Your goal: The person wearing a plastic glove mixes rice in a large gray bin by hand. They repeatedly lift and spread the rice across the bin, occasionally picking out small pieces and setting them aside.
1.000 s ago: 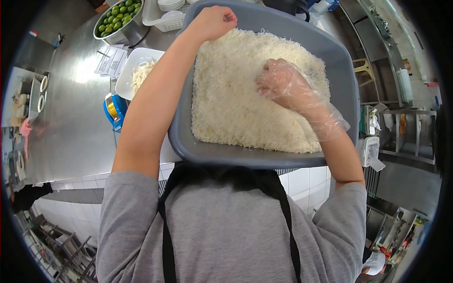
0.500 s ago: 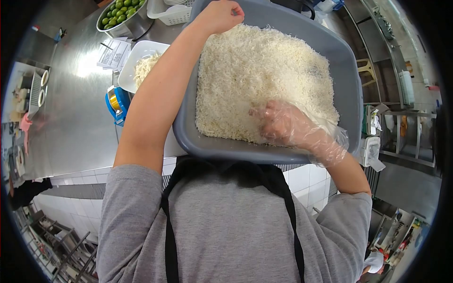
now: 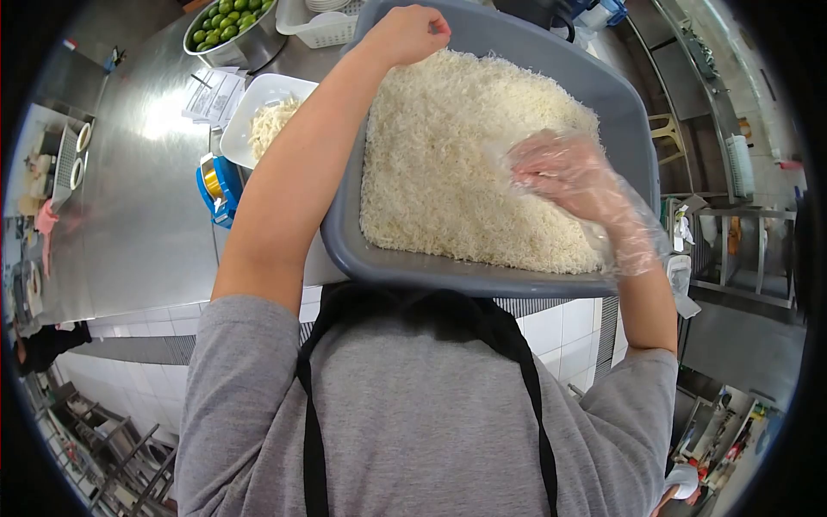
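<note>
A large grey plastic tub (image 3: 482, 283) holds a broad mound of white rice (image 3: 457, 164), the grains looking long and loose. My right hand (image 3: 568, 172), in a clear plastic glove, is at the right part of the mound. Its fingers stretch leftward over the rice, and their tips are slightly blurred. My left hand (image 3: 412, 34) is bare and held above the tub's far left side. Its fingers are curled closed; whether anything is inside them is hidden.
Left of the tub, a white dish (image 3: 237, 129) with pale shredded food sits on the steel counter (image 3: 138, 198). A blue tape dispenser (image 3: 222, 194), papers (image 3: 213, 95), a metal bowl (image 3: 250, 53) of green limes and a white basket (image 3: 332, 30) are there too.
My right hand has moved up and to the right across the rice, its fingers going from curled to more stretched out. My left hand has barely shifted.
</note>
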A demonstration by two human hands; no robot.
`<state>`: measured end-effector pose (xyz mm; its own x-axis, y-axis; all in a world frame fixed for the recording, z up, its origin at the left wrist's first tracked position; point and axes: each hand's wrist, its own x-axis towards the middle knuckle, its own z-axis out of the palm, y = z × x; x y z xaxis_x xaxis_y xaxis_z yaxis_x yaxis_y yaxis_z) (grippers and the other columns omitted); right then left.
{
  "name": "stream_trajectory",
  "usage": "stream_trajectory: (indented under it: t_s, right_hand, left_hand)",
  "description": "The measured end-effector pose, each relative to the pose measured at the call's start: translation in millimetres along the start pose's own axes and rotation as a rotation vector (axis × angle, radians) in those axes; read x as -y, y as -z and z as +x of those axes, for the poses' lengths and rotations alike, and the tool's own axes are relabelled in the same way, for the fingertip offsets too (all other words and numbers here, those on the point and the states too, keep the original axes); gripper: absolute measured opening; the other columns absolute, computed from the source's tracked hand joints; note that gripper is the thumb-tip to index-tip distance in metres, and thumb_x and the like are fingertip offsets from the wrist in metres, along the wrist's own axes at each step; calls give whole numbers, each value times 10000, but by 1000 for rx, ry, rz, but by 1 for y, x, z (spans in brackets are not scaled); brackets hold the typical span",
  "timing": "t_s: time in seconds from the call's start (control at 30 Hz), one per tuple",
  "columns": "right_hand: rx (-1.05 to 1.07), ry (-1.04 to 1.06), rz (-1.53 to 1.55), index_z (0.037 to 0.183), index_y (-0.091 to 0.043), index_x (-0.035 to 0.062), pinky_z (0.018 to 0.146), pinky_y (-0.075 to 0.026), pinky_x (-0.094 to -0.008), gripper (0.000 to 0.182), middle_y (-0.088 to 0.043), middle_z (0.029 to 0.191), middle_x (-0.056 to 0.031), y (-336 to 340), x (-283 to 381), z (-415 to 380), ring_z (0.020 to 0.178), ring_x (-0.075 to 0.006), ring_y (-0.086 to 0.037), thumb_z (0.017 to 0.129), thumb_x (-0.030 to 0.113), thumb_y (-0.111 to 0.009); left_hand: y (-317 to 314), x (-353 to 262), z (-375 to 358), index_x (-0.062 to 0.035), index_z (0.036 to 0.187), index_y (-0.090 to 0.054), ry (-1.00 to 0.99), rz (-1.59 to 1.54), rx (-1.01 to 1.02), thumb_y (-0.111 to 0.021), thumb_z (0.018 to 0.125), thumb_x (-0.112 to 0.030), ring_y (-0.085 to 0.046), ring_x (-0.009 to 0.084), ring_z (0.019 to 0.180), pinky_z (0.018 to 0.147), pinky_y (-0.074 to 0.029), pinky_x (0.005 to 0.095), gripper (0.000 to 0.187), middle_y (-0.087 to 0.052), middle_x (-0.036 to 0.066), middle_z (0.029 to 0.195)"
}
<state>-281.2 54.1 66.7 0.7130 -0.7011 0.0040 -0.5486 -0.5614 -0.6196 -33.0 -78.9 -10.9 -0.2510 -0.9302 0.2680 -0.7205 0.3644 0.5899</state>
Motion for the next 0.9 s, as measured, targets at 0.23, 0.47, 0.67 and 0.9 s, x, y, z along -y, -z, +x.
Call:
stream_trajectory:
  t_s: [0.23, 0.47, 0.67, 0.9]
  right_hand:
    - [-67, -28, 88, 788, -657, 16, 714, -477, -301, 103, -645, 836, -104, 6, -3, 14, 784, -209, -600, 692, 49, -646]
    - [-283, 534, -278, 818, -627, 2, 781, -443, -305, 176, -628, 884, -111, 24, 72, 130, 853, -244, -578, 703, 135, -629]
    - [143, 453, -404, 773, -630, 42, 721, -445, -317, 198, -618, 800, -79, -32, 148, 223, 791, -227, -571, 677, 213, -651]
    - [353, 295, -451, 752, -641, 44, 704, -447, -325, 178, -604, 769, -113, -71, 154, 261, 770, -237, -559, 667, 200, -650]
  left_hand:
    - [2, -4, 0, -98, 918, -632, 5, -49, 0, -596, 744, -253, -595, 208, 716, 666, -472, 315, 236, -628, 70, 786]
    - [-23, 6, 15, -122, 883, -642, -443, 125, -383, -568, 680, -148, -607, 283, 830, 711, -482, 385, 218, -639, 101, 875]
    - [-12, 16, 11, -111, 873, -651, -401, 191, -699, -581, 669, -136, -613, 288, 825, 699, -488, 390, 217, -640, 111, 877]
    - [-37, 21, 31, -99, 868, -655, -198, 185, -579, -583, 668, -129, -615, 288, 830, 698, -491, 389, 215, -640, 119, 882]
